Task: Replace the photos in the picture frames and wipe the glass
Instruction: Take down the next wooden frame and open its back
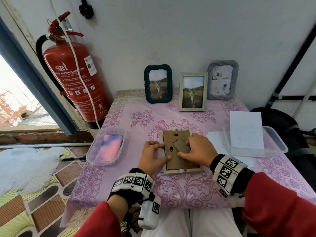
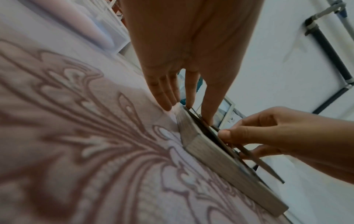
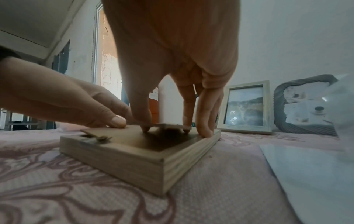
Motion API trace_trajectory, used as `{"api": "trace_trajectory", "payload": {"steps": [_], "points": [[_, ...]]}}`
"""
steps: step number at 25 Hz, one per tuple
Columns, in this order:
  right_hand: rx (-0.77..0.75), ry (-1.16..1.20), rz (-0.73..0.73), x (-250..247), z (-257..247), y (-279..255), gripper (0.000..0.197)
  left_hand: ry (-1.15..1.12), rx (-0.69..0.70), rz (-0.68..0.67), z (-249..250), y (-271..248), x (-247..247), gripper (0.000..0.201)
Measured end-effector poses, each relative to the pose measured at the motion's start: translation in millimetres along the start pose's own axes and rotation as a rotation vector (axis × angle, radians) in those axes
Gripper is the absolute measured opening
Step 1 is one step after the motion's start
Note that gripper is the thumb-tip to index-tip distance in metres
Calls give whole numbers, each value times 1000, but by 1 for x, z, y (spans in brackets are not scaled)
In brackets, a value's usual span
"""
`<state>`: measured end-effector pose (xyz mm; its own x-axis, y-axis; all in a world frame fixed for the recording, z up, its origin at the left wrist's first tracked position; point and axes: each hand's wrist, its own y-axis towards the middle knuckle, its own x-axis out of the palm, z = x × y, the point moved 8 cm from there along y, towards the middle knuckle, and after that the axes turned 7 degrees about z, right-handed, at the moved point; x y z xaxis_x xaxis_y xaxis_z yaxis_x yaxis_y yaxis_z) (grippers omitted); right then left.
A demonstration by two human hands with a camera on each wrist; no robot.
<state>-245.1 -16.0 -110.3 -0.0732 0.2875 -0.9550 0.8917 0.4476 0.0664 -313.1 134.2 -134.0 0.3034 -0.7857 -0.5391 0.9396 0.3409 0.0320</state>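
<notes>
The left hand [image 1: 152,155] and right hand [image 1: 198,150] are pressing, fingers fairly straight and clamped on nothing, on the brown backing board [image 1: 176,152] of a face-down wooden frame [image 3: 145,159] lying mid-counter [image 1: 179,187].

Left hand [image 1: 153,155] and right hand [image 1: 198,150] rest palm-down, fingers extended, thumbs nearly meeting.

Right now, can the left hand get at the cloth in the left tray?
Probably yes: the left hand rests on the frame, the cloth lies uncovered in the open tray, nothing between them.
</notes>
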Motion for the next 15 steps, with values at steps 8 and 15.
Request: {"api": "trace_trajectory", "payload": {"steps": [8, 15], "points": [[7, 279, -17, -14, 9, -4, 44, -510, -127, -110, 9, 0, 11, 46], [-39, 243, -261, 0, 21, -10, 49, -349, -74, 104, -11, 5, -30, 47]]}}
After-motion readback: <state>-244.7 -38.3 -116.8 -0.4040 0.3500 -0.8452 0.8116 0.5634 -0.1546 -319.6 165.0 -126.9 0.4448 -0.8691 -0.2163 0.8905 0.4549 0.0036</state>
